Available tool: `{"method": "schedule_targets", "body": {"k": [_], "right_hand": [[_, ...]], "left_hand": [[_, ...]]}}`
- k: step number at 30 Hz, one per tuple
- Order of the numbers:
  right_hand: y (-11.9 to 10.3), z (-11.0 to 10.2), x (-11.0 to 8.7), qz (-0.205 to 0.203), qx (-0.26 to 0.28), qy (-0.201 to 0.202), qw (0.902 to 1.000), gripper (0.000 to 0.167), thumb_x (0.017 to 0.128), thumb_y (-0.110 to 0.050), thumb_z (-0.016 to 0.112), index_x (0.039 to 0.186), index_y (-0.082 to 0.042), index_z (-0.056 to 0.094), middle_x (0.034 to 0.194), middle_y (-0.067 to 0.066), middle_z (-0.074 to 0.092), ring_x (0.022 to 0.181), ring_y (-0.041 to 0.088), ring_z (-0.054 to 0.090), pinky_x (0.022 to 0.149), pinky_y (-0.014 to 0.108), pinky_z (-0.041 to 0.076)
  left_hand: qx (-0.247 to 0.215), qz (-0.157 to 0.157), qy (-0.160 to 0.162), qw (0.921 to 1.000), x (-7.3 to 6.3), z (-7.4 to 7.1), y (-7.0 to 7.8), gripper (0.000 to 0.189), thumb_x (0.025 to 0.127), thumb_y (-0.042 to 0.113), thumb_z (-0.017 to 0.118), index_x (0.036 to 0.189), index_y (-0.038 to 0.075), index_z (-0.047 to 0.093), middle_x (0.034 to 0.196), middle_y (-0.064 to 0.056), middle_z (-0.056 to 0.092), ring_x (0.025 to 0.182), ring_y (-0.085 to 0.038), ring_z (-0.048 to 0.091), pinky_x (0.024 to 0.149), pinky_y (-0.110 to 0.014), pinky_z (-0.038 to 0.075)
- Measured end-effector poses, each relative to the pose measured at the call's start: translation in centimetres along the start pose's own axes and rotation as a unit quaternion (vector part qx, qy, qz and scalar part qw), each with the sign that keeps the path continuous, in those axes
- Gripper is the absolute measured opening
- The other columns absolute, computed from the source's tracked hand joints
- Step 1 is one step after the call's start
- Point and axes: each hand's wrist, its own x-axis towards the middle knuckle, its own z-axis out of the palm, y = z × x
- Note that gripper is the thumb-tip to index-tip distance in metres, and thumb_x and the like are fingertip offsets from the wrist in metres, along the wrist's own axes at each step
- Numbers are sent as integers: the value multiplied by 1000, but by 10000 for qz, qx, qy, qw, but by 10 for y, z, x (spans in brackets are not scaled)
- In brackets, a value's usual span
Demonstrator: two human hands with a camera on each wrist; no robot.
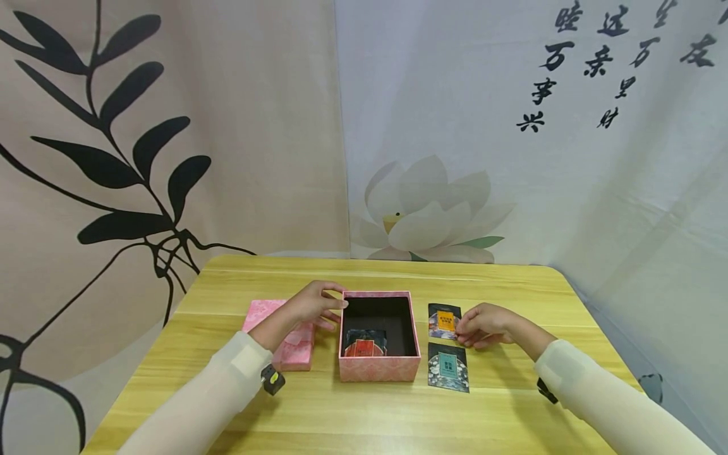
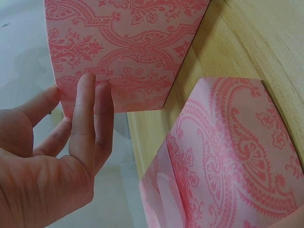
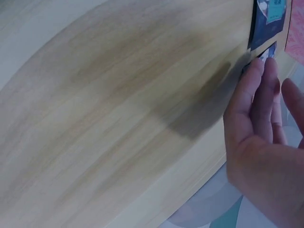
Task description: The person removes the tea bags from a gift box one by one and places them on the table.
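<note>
A pink patterned box [image 1: 380, 370] with a dark inside stands uncovered on the table. A sachet with a red label [image 1: 365, 343] lies inside it. My left hand [image 1: 315, 304] rests at the box's left side, fingertips at its rim; in the left wrist view two fairly straight fingers [image 2: 84, 114] lie along its outer wall. Right of the box lie a sachet with an orange label [image 1: 445, 321] and, nearer me, one with a teal label [image 1: 448, 366]. My right hand [image 1: 483, 325] touches the orange-labelled sachet's right edge; its thumb is apart from the fingers in the right wrist view.
A pink box lid [image 1: 296, 354] with a ribbon lies left of the box, partly under my left forearm. The wooden table [image 1: 364, 417] ends at a cloth backdrop [image 1: 273, 158] printed with leaves, a lotus and dark characters.
</note>
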Motion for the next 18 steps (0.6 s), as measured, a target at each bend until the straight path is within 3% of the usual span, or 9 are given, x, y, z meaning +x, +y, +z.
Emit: {"method": "schedule_targets", "body": {"k": [11,18], "right_hand": [[-1,-3,2,270,780,-166,9964,26,105,-15,60,113,7,71,95,16,78,79,21,77,73,34,65],[-5,-6,2,209,899,-375,9950,33,108,-22,55,116,8,66,99,15,76,78,20,76,73,36,65]], "left_hand": [[58,12,18,10000,1,1,0,45,99,12,71,140,0,55,123,-26,60,85,-29,75,70,-43,65],[111,-1,34,9999,-1,2,1,44,99,12,71,139,1,56,124,-26,60,84,-28,75,70,-44,65]]}}
